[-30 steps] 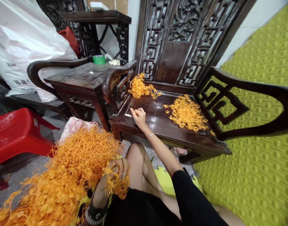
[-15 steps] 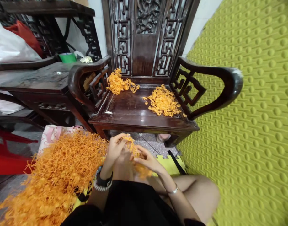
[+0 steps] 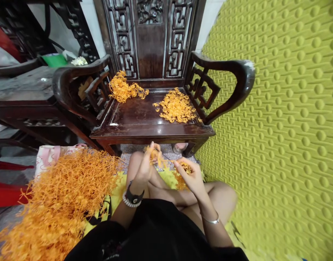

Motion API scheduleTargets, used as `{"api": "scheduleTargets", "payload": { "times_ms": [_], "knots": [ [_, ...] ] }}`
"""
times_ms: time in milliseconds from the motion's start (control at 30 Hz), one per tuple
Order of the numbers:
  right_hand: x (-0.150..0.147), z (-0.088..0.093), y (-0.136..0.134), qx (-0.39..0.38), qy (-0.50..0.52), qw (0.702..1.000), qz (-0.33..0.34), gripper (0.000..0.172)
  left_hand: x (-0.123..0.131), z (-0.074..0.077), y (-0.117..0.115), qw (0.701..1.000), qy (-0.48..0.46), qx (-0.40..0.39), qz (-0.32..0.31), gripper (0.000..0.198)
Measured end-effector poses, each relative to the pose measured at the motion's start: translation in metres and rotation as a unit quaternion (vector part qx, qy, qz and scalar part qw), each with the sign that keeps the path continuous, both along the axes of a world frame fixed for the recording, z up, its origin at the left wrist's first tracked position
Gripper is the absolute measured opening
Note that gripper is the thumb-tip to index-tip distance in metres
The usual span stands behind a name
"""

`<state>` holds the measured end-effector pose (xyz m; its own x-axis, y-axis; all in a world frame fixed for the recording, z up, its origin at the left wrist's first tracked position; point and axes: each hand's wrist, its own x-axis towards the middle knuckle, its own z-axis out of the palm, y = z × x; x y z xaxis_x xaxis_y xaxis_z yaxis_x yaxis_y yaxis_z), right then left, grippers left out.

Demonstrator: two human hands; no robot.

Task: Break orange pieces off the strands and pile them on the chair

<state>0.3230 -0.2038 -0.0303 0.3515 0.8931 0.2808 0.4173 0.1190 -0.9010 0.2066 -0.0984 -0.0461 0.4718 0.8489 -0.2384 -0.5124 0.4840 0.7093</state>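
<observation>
The black-clad person (image 3: 161,232) wears a silver bangle (image 3: 216,220).

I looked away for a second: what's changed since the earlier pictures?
The right hand drew back from over the carved wooden armchair and took hold of orange strands. The left hand, still holding some, moved forward, away from the large orange heap. The heap, left seat pile and right seat pile stayed.
</observation>
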Motion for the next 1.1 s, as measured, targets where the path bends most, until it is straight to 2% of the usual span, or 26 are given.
{"api": "scheduleTargets", "payload": {
  "times_ms": [67, 100, 167, 233, 333, 400, 467, 567, 700, 800, 900, 967, 1100],
  "knots": [
    [0.001, -0.001, -0.002, 0.014, -0.046, 0.999, -0.017, 0.026, -0.003, 0.008, -0.006, 0.996, -0.036, 0.011, -0.075, 0.052],
    [0.001, -0.001, -0.003, 0.024, -0.074, 0.997, -0.028, 0.024, -0.005, 0.011, -0.008, 0.995, -0.057, 0.019, -0.082, 0.056],
    [-0.001, 0.000, -0.003, 0.048, -0.130, 0.989, -0.060, 0.019, -0.011, 0.013, -0.010, 0.995, -0.084, 0.014, -0.050, 0.057],
    [-0.005, -0.001, -0.001, 0.073, -0.167, 0.979, -0.096, 0.014, -0.016, 0.012, -0.011, 0.995, -0.091, -0.029, -0.008, 0.059],
    [-0.014, -0.004, 0.006, 0.102, -0.170, 0.967, -0.158, 0.012, -0.018, 0.006, -0.014, 0.985, -0.123, -0.114, 0.027, 0.066],
    [-0.021, -0.008, 0.011, 0.109, -0.157, 0.965, -0.182, 0.011, -0.011, 0.002, -0.021, 0.981, -0.132, -0.140, 0.038, 0.064],
    [-0.028, -0.012, 0.016, 0.102, -0.153, 0.970, -0.161, 0.011, 0.000, 0.001, -0.030, 0.985, -0.112, -0.127, 0.018, 0.054],
    [-0.037, -0.015, 0.017, 0.064, -0.170, 0.979, -0.087, 0.015, 0.017, 0.005, -0.032, 0.991, -0.093, -0.095, -0.015, 0.035],
    [-0.041, -0.014, 0.013, -0.028, -0.192, 0.980, -0.037, 0.021, 0.022, 0.019, -0.007, 0.988, -0.144, -0.049, 0.037, 0.018],
    [-0.044, -0.014, 0.011, -0.071, -0.195, 0.978, -0.032, 0.030, 0.015, 0.030, 0.014, 0.981, -0.184, -0.023, 0.059, 0.026],
    [-0.049, -0.016, 0.011, -0.080, -0.186, 0.979, -0.023, 0.031, 0.009, 0.039, 0.029, 0.978, -0.196, -0.033, 0.058, 0.039],
    [-0.052, -0.017, 0.015, -0.074, -0.176, 0.981, -0.024, 0.029, 0.009, 0.042, 0.038, 0.978, -0.200, -0.046, 0.034, 0.043],
    [-0.057, -0.013, 0.025, -0.053, -0.134, 0.988, -0.061, 0.026, 0.028, 0.047, 0.056, 0.977, -0.201, -0.064, -0.012, 0.046]
  ]
}}
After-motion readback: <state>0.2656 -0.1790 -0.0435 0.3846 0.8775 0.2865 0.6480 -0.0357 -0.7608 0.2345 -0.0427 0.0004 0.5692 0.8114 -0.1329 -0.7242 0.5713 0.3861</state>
